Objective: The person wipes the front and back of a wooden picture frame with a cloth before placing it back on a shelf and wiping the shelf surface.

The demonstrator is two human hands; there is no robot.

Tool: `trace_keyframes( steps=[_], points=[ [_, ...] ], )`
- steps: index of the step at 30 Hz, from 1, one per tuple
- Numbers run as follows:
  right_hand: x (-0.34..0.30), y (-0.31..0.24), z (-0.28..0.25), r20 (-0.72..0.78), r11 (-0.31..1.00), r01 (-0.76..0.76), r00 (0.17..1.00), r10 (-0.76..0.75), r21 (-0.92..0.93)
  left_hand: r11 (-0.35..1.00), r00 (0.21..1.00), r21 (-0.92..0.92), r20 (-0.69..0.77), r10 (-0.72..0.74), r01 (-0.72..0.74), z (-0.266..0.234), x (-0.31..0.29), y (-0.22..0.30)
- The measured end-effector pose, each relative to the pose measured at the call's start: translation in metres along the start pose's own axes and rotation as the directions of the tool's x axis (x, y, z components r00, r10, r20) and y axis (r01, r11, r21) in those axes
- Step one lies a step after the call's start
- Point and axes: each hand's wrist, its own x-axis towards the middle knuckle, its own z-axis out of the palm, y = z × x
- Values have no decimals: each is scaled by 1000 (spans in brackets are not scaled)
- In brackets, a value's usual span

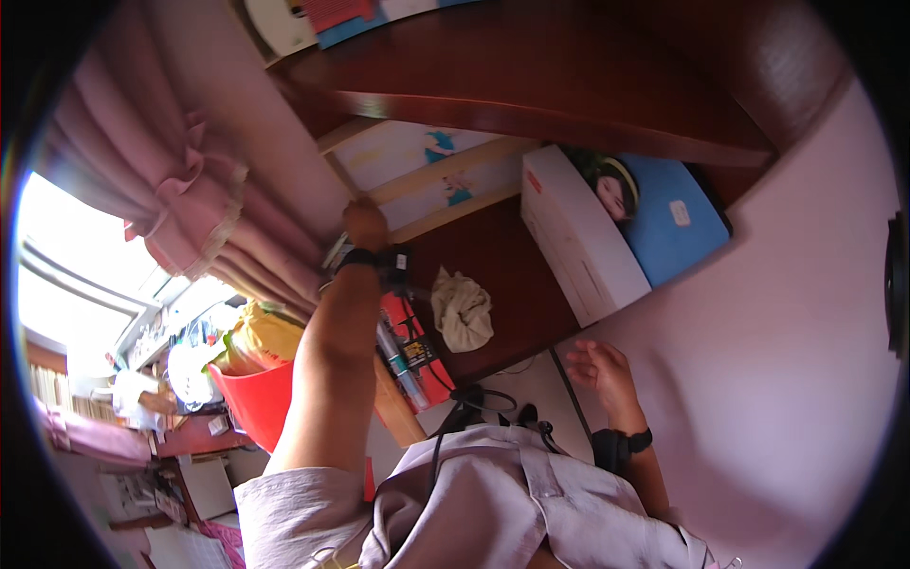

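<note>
My left hand [366, 226] is stretched far forward, a black band at its wrist. It is closed in a fist-like shape against the corner of a light wooden frame [445, 171] with pale panels; what is in its fingers, if anything, is hidden. Below it, on a dark wooden shelf [517, 284], lies a crumpled beige cloth [462, 311]. A red and black printed item [431, 375] sits near my left forearm, with a teal and silver tube [403, 368] on it. My right hand [605, 375] hangs at the shelf's near right, fingers apart and holding nothing.
A white box [578, 242] and a blue flat case [668, 223] stand on the shelf's right. Overhead juts a thick dark wooden shelf [531, 90]. Pink curtains [204, 180] and a red bin [254, 398] are on the left. Black cords [493, 398] hang near my body.
</note>
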Motion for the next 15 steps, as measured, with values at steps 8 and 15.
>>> trace_keyframes(
  steps=[8,15],
  points=[
    [-12,9,-14,-59,1000,15,998,-13,19,774,961,-582,49,-272,248,-36,-5,23],
    [-17,8,-14,-47,1000,-9,999,10,21,559,634,-712,-206,-745,425,-8,-25,39]
  ],
)
